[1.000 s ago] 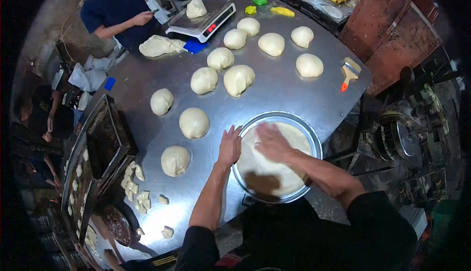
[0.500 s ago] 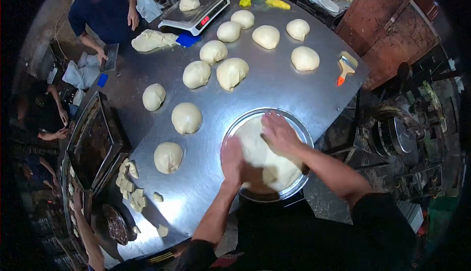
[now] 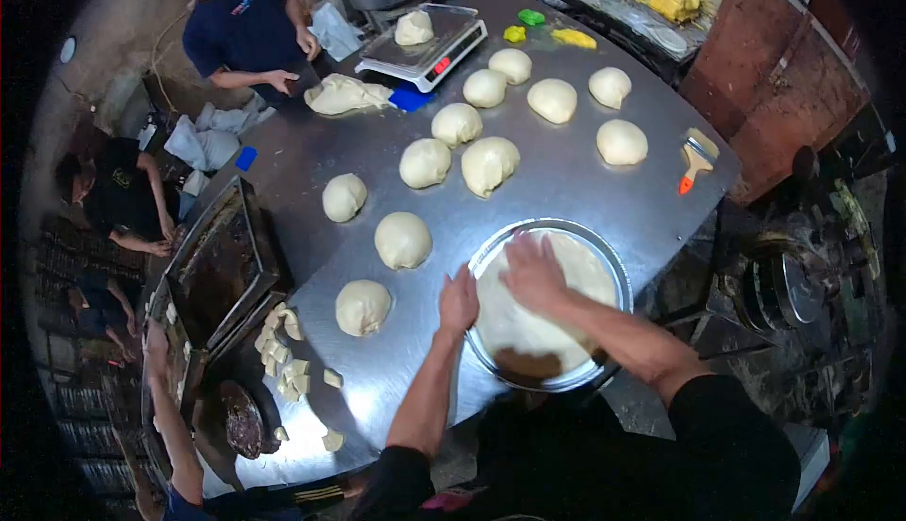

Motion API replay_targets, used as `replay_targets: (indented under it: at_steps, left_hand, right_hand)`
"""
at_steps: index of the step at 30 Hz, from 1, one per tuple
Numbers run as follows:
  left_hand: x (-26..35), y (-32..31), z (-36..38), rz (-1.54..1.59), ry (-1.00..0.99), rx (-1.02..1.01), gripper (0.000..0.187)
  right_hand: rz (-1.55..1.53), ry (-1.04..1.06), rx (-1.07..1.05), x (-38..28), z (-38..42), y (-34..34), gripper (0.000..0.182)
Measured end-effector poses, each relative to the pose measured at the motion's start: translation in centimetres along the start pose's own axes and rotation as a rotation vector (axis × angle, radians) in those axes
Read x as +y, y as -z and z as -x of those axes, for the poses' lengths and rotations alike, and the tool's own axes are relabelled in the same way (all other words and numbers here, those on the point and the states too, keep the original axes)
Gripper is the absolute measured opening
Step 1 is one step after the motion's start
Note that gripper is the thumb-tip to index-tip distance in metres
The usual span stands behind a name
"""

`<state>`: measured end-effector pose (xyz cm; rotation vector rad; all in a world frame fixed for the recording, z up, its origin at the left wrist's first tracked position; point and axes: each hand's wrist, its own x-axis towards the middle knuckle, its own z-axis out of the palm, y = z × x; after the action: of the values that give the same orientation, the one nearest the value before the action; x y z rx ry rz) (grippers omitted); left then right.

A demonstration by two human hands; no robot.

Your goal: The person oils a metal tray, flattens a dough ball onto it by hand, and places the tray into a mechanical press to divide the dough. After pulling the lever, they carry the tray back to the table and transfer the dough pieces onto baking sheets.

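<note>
A wide sheet of pale dough lies in a round metal pan at the table's near edge. My right hand presses flat on the dough's upper left part, fingers stretched out and a little blurred. At the pan's left rim is my left hand, its fingers closed round the edge. Beyond the pan, several smooth dough balls are spread over the metal table, the nearest being one ball and another ball to the left.
A digital scale bears a dough lump. A brush lies at the right edge. Cut dough pieces and a baking tray are on the left. A person stands at the far side, near a larger dough piece; other people work at left.
My left hand has gone from over the dough to the pan's left rim. My right hand still presses the dough. The whole view has shifted, and the far person's hand has moved nearer the large dough piece.
</note>
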<state>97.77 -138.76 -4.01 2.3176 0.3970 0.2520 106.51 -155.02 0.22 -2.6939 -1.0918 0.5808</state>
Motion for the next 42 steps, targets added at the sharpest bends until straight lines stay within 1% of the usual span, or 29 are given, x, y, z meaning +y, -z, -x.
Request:
replay_targets:
  at_steps: [1, 2, 3, 4, 5, 6, 7, 8, 9, 11, 13, 16, 17, 18, 19, 20, 22, 23, 24, 26, 30, 32, 33, 34, 36, 37, 40, 41, 42]
  left_hand:
    - [0.5, 0.7, 1.4, -0.033, 0.067, -0.068, 0.036]
    - [-0.4, 0.6, 2.5, -0.056, 0.003, -0.103, 0.038]
    - [0.2, 1.9, 2.8, -0.059, 0.136, -0.205, 0.037]
    - [0.9, 3.2, 2.3, -0.062, 0.259, -0.309, 0.037]
    - [0.7, 3.3, 1.5, -0.11, 0.143, -0.229, 0.038]
    - [0.5, 3.2, 1.1, -0.161, 0.028, -0.16, 0.04]
    - [0.9, 2.8, 0.8, -0.198, -0.09, -0.126, 0.038]
    - [0.5, 2.2, -0.1, -0.181, -0.091, -0.125, 0.038]
    - [-0.6, 1.4, -0.1, -0.143, -0.154, -0.152, 0.038]
    - [-1.7, 0.9, 0.7, -0.117, -0.225, -0.167, 0.036]
    - [-1.6, 1.5, 2.2, -0.088, -0.154, -0.166, 0.036]
    - [-0.7, 1.8, 3.2, -0.133, -0.115, -0.147, 0.04]
    - [0.0, 1.6, 3.6, -0.281, -0.076, -0.091, 0.04]
    - [0.7, 1.9, 4.8, -0.437, -0.038, -0.053, 0.04]
    - [1.3, 1.9, 5.3, -0.698, -0.17, 0.057, 0.047]
    - [1.9, 1.3, 3.8, -0.702, -0.201, 0.072, 0.047]
    - [3.4, -1.0, 4.0, -0.337, -0.36, 0.019, 0.054]
    - [3.5, -2.8, 2.6, -0.242, -0.488, -0.214, 0.059]
    - [5.9, -3.6, 1.7, -0.716, -0.615, -0.293, 0.058]
    - [4.2, -5.4, 1.3, -0.428, -0.484, -0.3, 0.06]
    - [4.1, -5.4, 3.6, -0.507, -0.359, -0.267, 0.063]
    - [4.3, -5.3, 3.4, -0.538, -0.229, -0.192, 0.064]
    - [4.9, -4.8, 3.5, -0.693, -0.164, -0.264, 0.063]
    - [5.3, -4.9, 2.5, -0.689, -0.172, -0.267, 0.063]
    - [5.3, -5.7, 1.3, -0.665, -0.624, -0.218, 0.064]
    - [4.2, -6.0, 0.8, -0.504, -0.544, -0.341, 0.066]
    - [4.1, -6.4, 2.7, -0.545, -0.336, -0.215, 0.069]
    - [4.6, -5.8, 3.4, -0.545, -0.341, -0.218, 0.069]
    - [5.0, -4.6, 4.4, -0.529, -0.231, -0.239, 0.069]
  right_hand:
    - [0.042, 0.082, 0.089, -2.2, 1.4, -3.1, 0.071]
    - [0.095, 0.167, 0.167, -2.9, 2.3, -4.7, 0.072]
    - [0.096, 0.176, 0.161, -3.2, 2.5, -4.9, 0.072]
    - [-0.016, 0.299, 0.071, -3.3, 2.5, -5.1, 0.071]
    - [-0.127, 0.418, -0.04, -3.1, 3.3, -5.6, 0.069]
    - [-0.367, 0.467, -0.302, -2.5, 2.5, -3.3, 0.07]
    - [-0.289, 0.337, -0.15, -2.3, 3.1, -2.1, 0.069]
    - [-0.193, 0.21, 0.003, -1.3, 3.6, -1.2, 0.068]
    - [-0.029, 0.292, 0.187, 1.3, 3.3, -4.1, 0.064]
    - [-0.071, 0.29, 0.085, 1.2, 2.6, -3.2, 0.064]
    - [-0.19, 0.271, -0.033, 1.5, 2.7, -0.8, 0.067]
    - [0.005, 0.252, 0.058, 3.3, 4.0, -1.8, 0.067]
    - [0.015, 0.286, 0.062, 3.8, 3.2, -2.1, 0.066]
    - [-0.108, 0.266, -0.065, 4.0, 2.4, -1.3, 0.067]
    - [-0.171, 0.205, -0.034, 3.5, 3.8, -0.7, 0.067]
    - [-0.213, 0.149, 0.018, 3.9, 4.1, 0.6, 0.067]
    - [-0.069, 0.08, 0.124, 5.2, 4.8, -1.1, 0.067]
    - [0.062, 0.026, 0.206, 5.4, 6.2, -3.0, 0.067]
    - [0.023, 0.063, 0.208, 5.8, 5.8, -2.6, 0.068]
    - [-0.056, 0.079, 0.223, 7.2, 6.2, -2.5, 0.069]
    - [0.001, 0.217, 0.262, 8.9, 5.6, -2.1, 0.064]
    - [-0.319, 0.105, 0.132, 8.0, 4.5, -0.9, 0.062]
    - [-0.279, -0.018, 0.235, 6.6, 4.7, -0.3, 0.062]
    - [-0.245, -0.148, 0.322, 4.8, 5.9, -0.7, 0.062]
    - [-0.062, -0.298, 0.335, 4.7, 7.4, -5.5, 0.067]
    - [-0.054, -0.254, 0.307, 4.9, 8.6, -5.7, 0.068]
    - [-0.004, -0.03, 0.225, 7.5, 7.1, -3.5, 0.061]
    - [-0.191, 0.022, 0.172, 8.0, 6.5, -1.8, 0.059]
    - [-0.374, 0.081, 0.122, 8.1, 6.1, -0.5, 0.057]
